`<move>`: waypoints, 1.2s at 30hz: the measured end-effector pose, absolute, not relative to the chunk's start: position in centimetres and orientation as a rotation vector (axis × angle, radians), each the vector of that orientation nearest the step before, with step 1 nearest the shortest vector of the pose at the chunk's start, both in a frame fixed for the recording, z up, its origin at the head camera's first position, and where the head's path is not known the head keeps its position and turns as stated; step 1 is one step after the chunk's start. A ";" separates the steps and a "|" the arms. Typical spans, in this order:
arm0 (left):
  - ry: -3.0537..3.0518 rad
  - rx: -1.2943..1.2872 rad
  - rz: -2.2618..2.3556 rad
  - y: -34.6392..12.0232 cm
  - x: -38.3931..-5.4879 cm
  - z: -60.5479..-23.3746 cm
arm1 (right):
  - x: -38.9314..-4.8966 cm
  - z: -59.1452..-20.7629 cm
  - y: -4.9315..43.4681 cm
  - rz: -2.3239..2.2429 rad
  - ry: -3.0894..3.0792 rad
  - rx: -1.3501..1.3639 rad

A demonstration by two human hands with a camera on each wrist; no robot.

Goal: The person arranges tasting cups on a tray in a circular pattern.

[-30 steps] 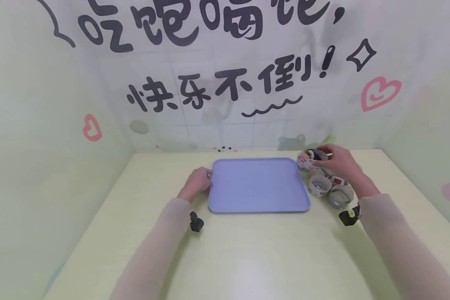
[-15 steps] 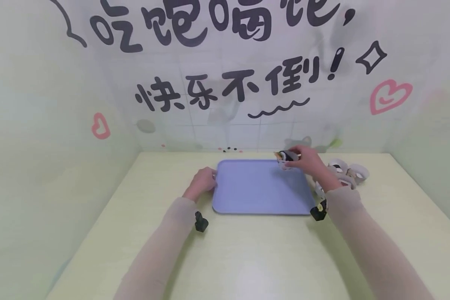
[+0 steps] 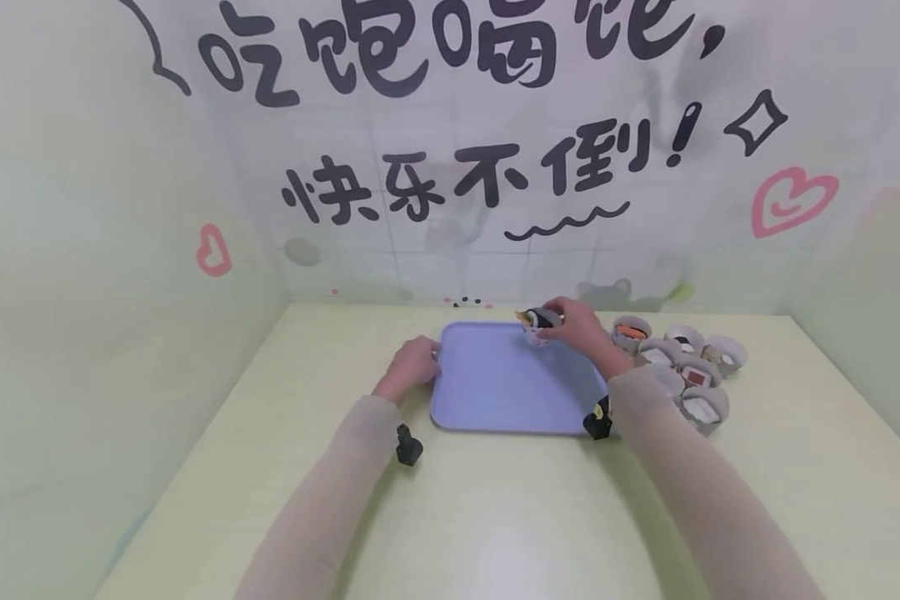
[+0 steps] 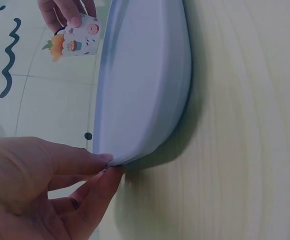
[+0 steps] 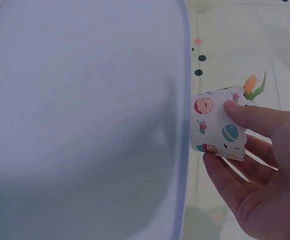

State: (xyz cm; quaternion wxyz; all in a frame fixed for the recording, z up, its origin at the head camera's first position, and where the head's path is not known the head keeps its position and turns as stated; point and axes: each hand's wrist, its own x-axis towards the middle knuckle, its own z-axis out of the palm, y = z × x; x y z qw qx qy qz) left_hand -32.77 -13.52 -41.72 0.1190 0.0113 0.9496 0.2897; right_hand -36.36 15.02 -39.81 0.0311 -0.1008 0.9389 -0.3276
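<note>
A blue-lavender tray (image 3: 510, 387) lies on the table. My left hand (image 3: 412, 363) pinches its left edge; in the left wrist view the thumb and fingers meet at the tray's corner rim (image 4: 135, 154). My right hand (image 3: 581, 329) grips a small white paper cup (image 5: 216, 125) printed with doughnuts and sweets, its mouth scalloped. From the mouth stick an orange piece and a green leafy tip (image 5: 256, 93); in the head view something dark and white shows there too. The cup is tilted over the tray's far edge, close above it.
Several more paper cups (image 3: 702, 408) with small contents stand clustered right of the tray, partly behind my right forearm. One at the back holds something orange (image 3: 631, 332). A printed wall (image 3: 390, 275) rises behind the table.
My right hand has lifted the paper cup from the cluster and carried it left, over the tray's far edge. My left hand keeps its pinch on the tray. The head view has shifted slightly.
</note>
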 end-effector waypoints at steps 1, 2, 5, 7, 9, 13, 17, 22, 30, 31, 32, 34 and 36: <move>2.779 0.030 0.843 -13.5 -32.8 -41.7 | -36.5 -39.9 14.9 -1.011 2.893 -0.312; 2.780 0.027 0.840 -13.5 -32.7 -41.7 | -36.5 -40.0 14.7 -1.017 2.888 -0.312; 2.784 0.021 0.831 -13.4 -32.7 -41.6 | -36.7 -40.5 14.4 -1.003 2.875 -0.315; 2.786 0.020 0.838 -13.4 -32.7 -41.6 | -36.8 -40.9 14.4 -0.997 2.870 -0.295; 2.786 0.024 0.847 -13.2 -32.6 -41.7 | -36.8 -41.3 14.4 -0.986 2.876 -0.280; 2.798 0.009 0.830 -13.1 -32.5 -41.7 | -36.8 -41.5 14.2 -1.003 2.864 -0.266; 2.805 0.000 0.803 -13.1 -32.7 -41.5 | -36.8 -41.5 14.1 -1.029 2.829 -0.253; 2.792 0.000 0.837 -13.2 -32.5 -41.6 | -36.3 -41.5 14.1 -1.073 2.807 -0.235; 2.783 -0.007 0.818 -13.3 -32.5 -41.6 | -35.7 -40.8 14.7 -1.142 2.777 -0.228; 2.786 -0.006 0.818 -13.3 -32.5 -41.7 | -35.6 -40.6 14.8 -1.141 2.783 -0.231; 2.790 -0.004 0.816 -13.3 -32.6 -41.7 | -35.5 -40.5 14.9 -1.140 2.795 -0.236; 2.792 0.000 0.817 -13.3 -32.6 -41.6 | -35.3 -40.1 15.1 -1.128 2.819 -0.248; 2.789 -0.003 0.823 -13.3 -32.6 -41.5 | -35.1 -39.6 15.3 -1.112 2.839 -0.251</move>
